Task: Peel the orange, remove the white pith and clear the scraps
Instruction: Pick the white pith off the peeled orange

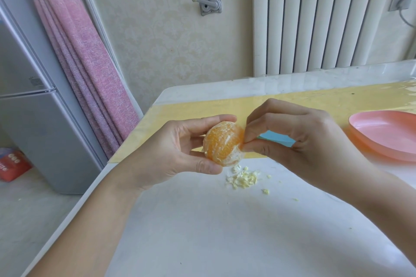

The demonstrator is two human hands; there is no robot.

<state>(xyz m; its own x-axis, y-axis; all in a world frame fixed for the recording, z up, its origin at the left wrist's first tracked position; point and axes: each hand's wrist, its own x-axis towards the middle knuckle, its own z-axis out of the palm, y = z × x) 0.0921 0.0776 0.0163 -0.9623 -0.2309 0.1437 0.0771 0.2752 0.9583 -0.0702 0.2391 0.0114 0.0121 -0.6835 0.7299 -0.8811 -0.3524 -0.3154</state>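
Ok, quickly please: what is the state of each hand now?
Left hand: closed around the orange, holding it.
Right hand: closed, thumb and fingertip pinching pith at the orange's right side.

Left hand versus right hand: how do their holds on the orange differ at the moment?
The left hand cradles the orange, finger over its top and thumb beneath; the right hand only pinches at its right edge with thumb and fingertips. The left hand carries the fruit's weight; the right hand carries none and appears to pick at pith. Shared: both touch the orange, held above the pith scraps on the table.
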